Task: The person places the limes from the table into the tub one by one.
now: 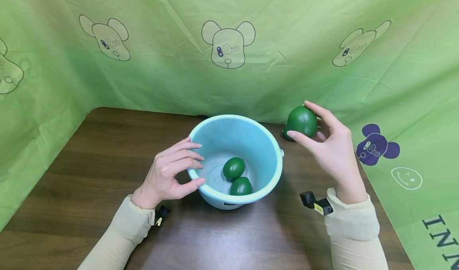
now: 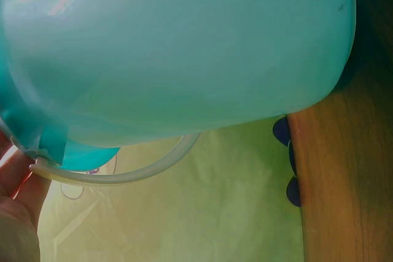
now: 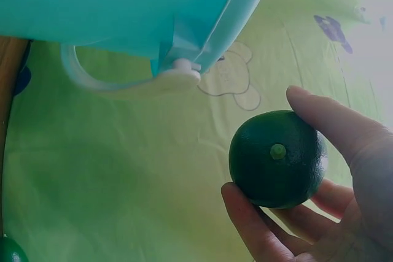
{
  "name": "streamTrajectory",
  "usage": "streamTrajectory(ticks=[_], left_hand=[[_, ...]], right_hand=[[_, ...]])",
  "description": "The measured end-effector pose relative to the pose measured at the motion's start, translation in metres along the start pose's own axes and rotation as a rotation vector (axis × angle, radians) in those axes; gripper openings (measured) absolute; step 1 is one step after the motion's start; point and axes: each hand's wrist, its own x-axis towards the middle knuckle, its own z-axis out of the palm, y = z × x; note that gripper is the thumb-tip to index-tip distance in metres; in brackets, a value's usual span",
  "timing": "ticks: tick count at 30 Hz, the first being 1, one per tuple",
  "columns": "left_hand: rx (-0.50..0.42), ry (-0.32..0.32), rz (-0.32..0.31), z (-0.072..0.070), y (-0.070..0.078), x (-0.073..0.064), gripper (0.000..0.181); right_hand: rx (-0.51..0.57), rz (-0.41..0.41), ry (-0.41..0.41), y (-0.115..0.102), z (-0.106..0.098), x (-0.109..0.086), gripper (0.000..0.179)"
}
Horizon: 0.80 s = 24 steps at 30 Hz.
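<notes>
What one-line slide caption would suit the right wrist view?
A right hand holds a green fruit, clear of the blue bucket and its pale handle.

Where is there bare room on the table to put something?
The table is bare left of the bucket and left hand, and in front, between the sleeves. Back right is crowded: the right hand holds a green fruit there, another fruit behind it.

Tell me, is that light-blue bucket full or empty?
Neither: two green citrus fruits lie at the bottom of the light-blue bucket, with nothing else visible inside.
</notes>
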Motion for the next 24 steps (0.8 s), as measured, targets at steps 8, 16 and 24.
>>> streamTrajectory(ticks=[8,16,24], left_hand=[[0.001,0.002,-0.001,0.000,0.000,0.000,0.029],[-0.002,-0.002,-0.004,-0.001,-0.001,0.000,0.030],[-0.004,-0.004,-0.005,-0.001,-0.001,0.000,0.030]], right_hand=[[0.001,-0.003,-0.020,-0.008,0.005,-0.001,0.075],[-0.007,-0.019,-0.030,-0.013,0.011,0.000,0.077],[-0.014,-0.044,-0.039,-0.018,0.014,-0.001,0.077]])
